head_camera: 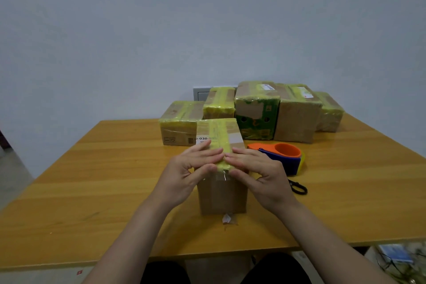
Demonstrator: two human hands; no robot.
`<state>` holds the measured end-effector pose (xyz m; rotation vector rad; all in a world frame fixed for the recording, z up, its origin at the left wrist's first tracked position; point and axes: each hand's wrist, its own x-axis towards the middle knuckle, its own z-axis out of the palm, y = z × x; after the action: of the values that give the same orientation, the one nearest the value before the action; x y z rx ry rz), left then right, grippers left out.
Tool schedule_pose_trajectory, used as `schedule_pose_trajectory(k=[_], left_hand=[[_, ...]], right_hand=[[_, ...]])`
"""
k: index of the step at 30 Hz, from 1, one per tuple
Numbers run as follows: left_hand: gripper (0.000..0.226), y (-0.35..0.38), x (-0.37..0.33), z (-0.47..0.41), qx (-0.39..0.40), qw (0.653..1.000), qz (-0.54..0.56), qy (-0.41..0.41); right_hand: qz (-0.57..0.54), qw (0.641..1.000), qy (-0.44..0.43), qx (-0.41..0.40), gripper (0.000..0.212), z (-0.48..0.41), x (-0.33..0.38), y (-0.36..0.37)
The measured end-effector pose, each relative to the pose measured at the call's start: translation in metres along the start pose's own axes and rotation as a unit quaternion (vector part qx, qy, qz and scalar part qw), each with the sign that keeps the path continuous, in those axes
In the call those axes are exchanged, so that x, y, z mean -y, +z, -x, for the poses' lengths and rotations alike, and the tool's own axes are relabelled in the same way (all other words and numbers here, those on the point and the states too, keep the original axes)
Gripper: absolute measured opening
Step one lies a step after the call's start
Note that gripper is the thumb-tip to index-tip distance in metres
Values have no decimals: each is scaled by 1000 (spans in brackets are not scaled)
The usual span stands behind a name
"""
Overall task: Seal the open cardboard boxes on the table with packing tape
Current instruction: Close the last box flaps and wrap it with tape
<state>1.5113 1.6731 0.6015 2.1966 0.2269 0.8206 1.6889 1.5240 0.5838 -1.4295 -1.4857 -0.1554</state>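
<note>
Dead center: left hand [196, 168] and right hand [258, 174] on near top edge of the box [222, 193], fingers straight, clutching nothing, just pressing yellow tape [222, 134] down to stick. Dispenser [284, 158] parked center-right, handy.

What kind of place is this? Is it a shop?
Probably a small parcel-packing spot in an office or home, not clearly a shop. A row of taped cardboard boxes sits on a wooden table against a white wall, with an orange and blue tape dispenser nearby.
</note>
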Motion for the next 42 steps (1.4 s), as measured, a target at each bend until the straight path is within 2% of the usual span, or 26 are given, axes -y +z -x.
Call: schedule_pose_trajectory(k=[3, 6, 10, 15, 17, 25, 28, 33, 36, 39, 42], left_hand=[[38, -5, 3, -3, 24, 999, -17, 10], [44, -1, 8, 3, 6, 998, -44, 34], [38, 13, 11, 10, -70, 995, -37, 62], [27, 42, 4, 9, -201, 979, 19, 42], [26, 46, 4, 8, -216, 975, 26, 48], [33, 50, 7, 5, -239, 969, 12, 60], [29, 52, 7, 5, -239, 970, 18, 50], [46, 48, 1, 12, -217, 974, 53, 40], [35, 40, 2, 20, -177, 984, 12, 21], [23, 26, 2, 28, -192, 981, 26, 1], [28, 15, 6, 32, -206, 976, 69, -14]], right_hand=[[-11, 1000, -5, 0, 33, 0, -2, 0], [17, 999, -30, -16, 32, 3, -3, 4], [27, 997, -26, -65, 29, 12, -1, 17], [-11, 993, 18, -120, 29, 22, 5, 39], [-5, 991, 12, -133, 29, 20, 4, 41], [-32, 993, 16, -112, 29, 18, 4, 33], [-35, 994, 23, -100, 28, 16, 5, 27], [-159, 978, 82, -105, 25, 17, 16, 25], [-206, 965, 125, -106, 22, 18, 16, 24], [-199, 971, 125, -36, 22, 11, 7, 5], [-167, 978, 121, 43, 24, 2, 0, -15]])
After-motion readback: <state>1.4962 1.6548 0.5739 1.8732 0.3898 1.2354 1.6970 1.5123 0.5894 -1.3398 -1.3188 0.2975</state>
